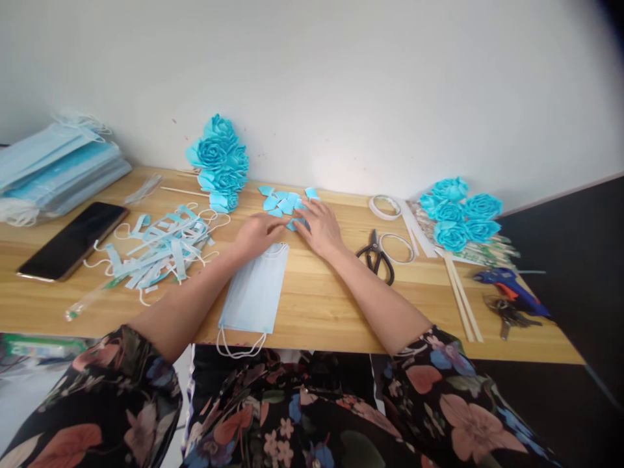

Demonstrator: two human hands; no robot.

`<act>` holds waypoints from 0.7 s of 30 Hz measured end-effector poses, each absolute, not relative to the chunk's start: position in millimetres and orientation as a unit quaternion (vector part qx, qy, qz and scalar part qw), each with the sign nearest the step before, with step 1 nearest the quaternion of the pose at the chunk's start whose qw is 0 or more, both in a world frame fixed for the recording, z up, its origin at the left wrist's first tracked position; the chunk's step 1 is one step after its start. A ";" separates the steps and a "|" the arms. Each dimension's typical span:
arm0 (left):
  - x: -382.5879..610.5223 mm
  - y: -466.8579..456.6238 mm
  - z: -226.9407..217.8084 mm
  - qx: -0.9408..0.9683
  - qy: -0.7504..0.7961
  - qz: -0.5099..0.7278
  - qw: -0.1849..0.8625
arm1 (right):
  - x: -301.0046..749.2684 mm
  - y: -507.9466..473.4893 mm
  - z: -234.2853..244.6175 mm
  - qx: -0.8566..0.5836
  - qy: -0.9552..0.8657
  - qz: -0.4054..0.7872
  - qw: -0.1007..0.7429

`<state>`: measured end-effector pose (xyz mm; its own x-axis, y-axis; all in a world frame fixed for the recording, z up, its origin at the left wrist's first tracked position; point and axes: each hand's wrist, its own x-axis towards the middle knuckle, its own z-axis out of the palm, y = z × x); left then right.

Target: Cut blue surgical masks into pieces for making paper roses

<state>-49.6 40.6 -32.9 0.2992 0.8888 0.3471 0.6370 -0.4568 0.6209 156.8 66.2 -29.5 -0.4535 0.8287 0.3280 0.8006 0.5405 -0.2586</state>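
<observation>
We lean over a wooden worktop point(319, 305), both hands among loose blue cut pieces point(287, 207) lying near the wall point(331, 97). Our left hand point(260, 233) is curled, its fingertips by a piece between the two hands; our right hand point(319, 229) is half spread over the others. We cannot tell whether either has hold of anything. The pieces look light and some overlap, so a careless brush of the fingers could scatter them or lift two at once. Just nearer to us than the left hand, a pale blue mask point(256, 286) lies flat, its ear loops reaching past the worktop's near edge; our floral garment point(302, 416), close by, could snag a loop and drag the mask away. Black-handled scissors point(374, 242) lie beside our right forearm point(375, 292), where a sideways sweep could shove them. At left, a tangled heap of strips and cords point(178, 260) sits close to our left forearm point(188, 302), and a caught cord could pull scraps in among the pieces.
</observation>
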 end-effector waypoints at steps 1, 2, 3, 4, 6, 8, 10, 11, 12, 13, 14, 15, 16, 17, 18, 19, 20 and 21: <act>-50.0 41.3 -34.0 0.776 0.493 0.340 0.197 | 156.9 67.4 -30.5 -0.474 -0.855 0.036 0.210; -50.4 41.7 -34.7 0.768 0.499 0.345 0.205 | 156.9 68.5 -31.6 -0.468 -0.856 0.040 0.214; -50.7 41.8 -34.9 0.760 0.505 0.351 0.212 | 156.7 69.1 -32.5 -0.462 -0.856 0.045 0.226; -50.7 41.6 -34.6 0.753 0.508 0.358 0.217 | 156.3 69.2 -33.0 -0.455 -0.855 0.050 0.245; -50.3 40.3 -32.7 0.746 0.501 0.375 0.227 | 154.8 67.4 -32.7 -0.439 -0.848 0.065 0.288; -49.5 38.7 -30.4 0.745 0.485 0.391 0.238 | 152.9 63.5 -31.4 -0.432 -0.840 0.084 0.317; -48.6 37.4 -28.9 0.750 0.471 0.394 0.246 | 151.3 59.5 -29.8 -0.435 -0.834 0.099 0.324; -48.2 36.9 -28.7 0.753 0.466 0.392 0.248 | 150.9 58.0 -29.1 -0.438 -0.832 0.100 0.325; -47.9 36.6 -28.7 0.756 0.462 0.390 0.249 | 150.9 57.3 -28.4 -0.440 -0.831 0.096 0.326; -47.8 36.4 -29.0 0.759 0.459 0.389 0.249 | 151.1 57.2 -28.0 -0.441 -0.831 0.090 0.326; -47.8 36.4 -29.4 0.761 0.457 0.388 0.248 | 151.7 57.8 -27.7 -0.439 -0.835 0.083 0.322; -47.9 36.6 -29.9 0.762 0.457 0.387 0.246 | 152.5 58.9 -27.7 -0.435 -0.840 0.076 0.315; -48.1 37.0 -30.4 0.763 0.459 0.386 0.242 | 153.3 60.4 -28.0 -0.430 -0.847 0.070 0.304; -48.4 37.5 -30.9 0.762 0.464 0.384 0.239 | 154.2 62.1 -28.7 -0.425 -0.855 0.064 0.291; -48.7 38.1 -31.4 0.759 0.471 0.383 0.235 | 154.9 63.8 -29.8 -0.422 -0.861 0.056 0.277; -49.0 38.8 -31.8 0.756 0.478 0.384 0.231 | 155.4 65.4 -31.0 -0.422 -0.866 0.050 0.265; -49.3 39.4 -32.1 0.751 0.485 0.386 0.226 | 155.6 66.6 -32.3 -0.425 -0.868 0.044 0.255; -49.6 40.0 -32.2 0.747 0.491 0.389 0.222 | 155.6 67.4 -33.2 -0.429 -0.868 0.041 0.249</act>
<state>-49.6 40.0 -32.2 0.2161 0.9062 0.3635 0.5607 -0.4199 0.7136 155.6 67.4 -33.2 -0.5090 0.7644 0.3959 0.7231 0.6291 -0.2851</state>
